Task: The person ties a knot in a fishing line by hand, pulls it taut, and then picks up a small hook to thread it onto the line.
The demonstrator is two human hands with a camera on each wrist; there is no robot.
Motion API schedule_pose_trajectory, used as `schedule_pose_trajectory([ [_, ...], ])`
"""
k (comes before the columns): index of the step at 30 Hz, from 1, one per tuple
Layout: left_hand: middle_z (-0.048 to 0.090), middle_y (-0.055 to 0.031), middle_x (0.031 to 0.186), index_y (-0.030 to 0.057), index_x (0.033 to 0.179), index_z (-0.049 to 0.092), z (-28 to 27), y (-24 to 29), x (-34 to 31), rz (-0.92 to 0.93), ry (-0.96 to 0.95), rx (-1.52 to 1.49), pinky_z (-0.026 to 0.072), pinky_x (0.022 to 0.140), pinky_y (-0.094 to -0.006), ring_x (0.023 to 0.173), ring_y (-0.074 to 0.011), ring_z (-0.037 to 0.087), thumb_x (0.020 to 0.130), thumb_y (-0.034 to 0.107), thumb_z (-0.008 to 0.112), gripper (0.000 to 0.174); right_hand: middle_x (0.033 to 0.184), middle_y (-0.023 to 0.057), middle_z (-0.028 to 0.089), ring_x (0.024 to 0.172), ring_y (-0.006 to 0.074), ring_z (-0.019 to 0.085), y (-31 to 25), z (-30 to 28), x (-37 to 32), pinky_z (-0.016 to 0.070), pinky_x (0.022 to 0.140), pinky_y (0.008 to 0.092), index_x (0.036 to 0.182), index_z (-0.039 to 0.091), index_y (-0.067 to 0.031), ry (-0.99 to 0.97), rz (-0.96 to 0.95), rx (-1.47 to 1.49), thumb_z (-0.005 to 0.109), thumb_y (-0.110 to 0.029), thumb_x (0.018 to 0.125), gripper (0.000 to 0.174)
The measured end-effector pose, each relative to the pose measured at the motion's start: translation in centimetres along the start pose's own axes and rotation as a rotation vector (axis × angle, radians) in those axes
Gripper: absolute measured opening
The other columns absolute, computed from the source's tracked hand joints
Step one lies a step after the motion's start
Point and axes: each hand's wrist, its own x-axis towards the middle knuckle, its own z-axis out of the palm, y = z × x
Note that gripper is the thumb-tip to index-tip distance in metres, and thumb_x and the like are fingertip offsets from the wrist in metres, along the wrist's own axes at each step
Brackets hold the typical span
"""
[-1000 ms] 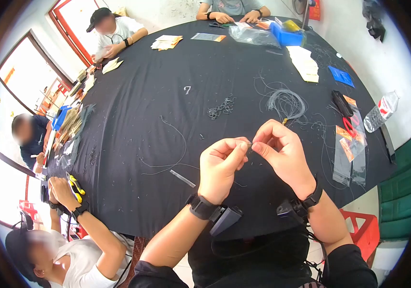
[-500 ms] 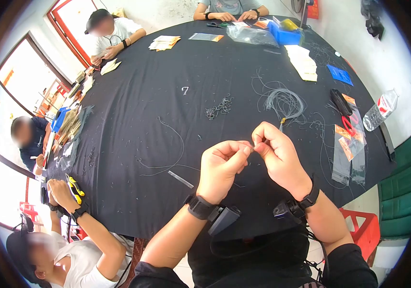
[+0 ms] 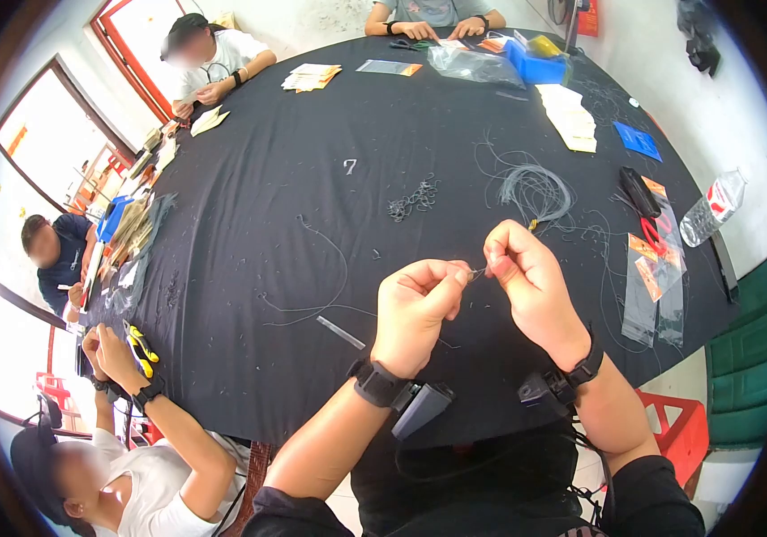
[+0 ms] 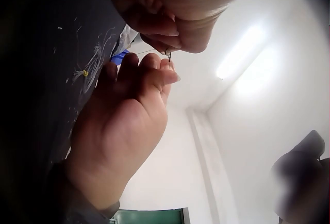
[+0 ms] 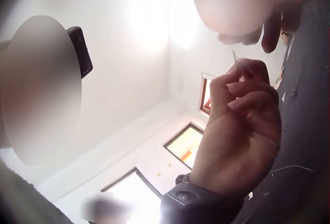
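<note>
In the head view my left hand [image 3: 415, 309] pinches a small dark hook at its fingertips, mostly hidden by the fingers. The left wrist view shows the dark hook [image 4: 169, 56] sticking out between the two hands. Just to the right, my right hand [image 3: 535, 291] pinches a thin line [image 3: 480, 272] between thumb and forefinger. That strand spans the short gap between the hands, also in the right wrist view. Beyond them on the black cloth lie a heap of small dark hooks [image 3: 413, 199] and a coil of clear line [image 3: 535, 190] with a yellow tie.
A loose curved line [image 3: 344, 259] and a clear narrow strip [image 3: 340, 332] lie left of my hands. To the right are red-handled scissors [image 3: 652, 236], clear packets [image 3: 641, 300] and a water bottle [image 3: 712, 208]. White cards [image 3: 566, 118] lie farther back. Other people sit around the table.
My right hand has drawn slightly right, away from the left, and the strand now shows between them. The left hand stays nearly in place.
</note>
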Motion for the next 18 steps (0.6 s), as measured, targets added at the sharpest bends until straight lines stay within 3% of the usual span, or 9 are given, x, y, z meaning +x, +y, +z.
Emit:
schedule_pose_trajectory([
  [7,0.06,-0.0024,0.077,-0.0048,0.095,0.066,-0.1,0.2,0.2,-0.027,0.014,-0.018,0.0351,0.054,-0.0208,0.059,-0.0065,0.046,0.092,0.009,0.067,0.014,0.088,-0.0025,0.047,0.079,0.0071,0.046,-0.2,-2.4,0.9,0.0403,0.075,0.0223,0.093,0.05,-0.0093,0.066,-0.074,0.105,0.053,-0.025,0.103,0.019],
  [13,0.063,-0.0029,0.084,-0.004,0.093,0.066,-0.6,0.2,0.4,-0.082,-0.001,-0.092,0.0358,0.056,-0.0203,0.063,-0.0056,0.043,0.092,0.009,0.067,0.013,0.084,-0.003,0.048,0.075,0.0077,0.047,-0.3,-5.5,2.0,0.0373,0.068,0.0213,0.095,0.052,-0.0103,0.352,-0.173,0.185,0.05,-0.023,0.104,0.016],
  [18,0.065,-0.0046,0.093,-0.0033,0.092,0.065,-1.0,-0.1,0.5,-0.132,-0.028,-0.13,0.0369,0.057,-0.0198,0.064,-0.0047,0.043,0.092,0.008,0.066,0.012,0.091,-0.001,0.047,0.077,0.0084,0.044,-0.1,-8.6,2.2,0.0366,0.069,0.022,0.102,0.054,-0.0082,0.57,-0.262,0.279,0.048,-0.018,0.105,0.011],
])
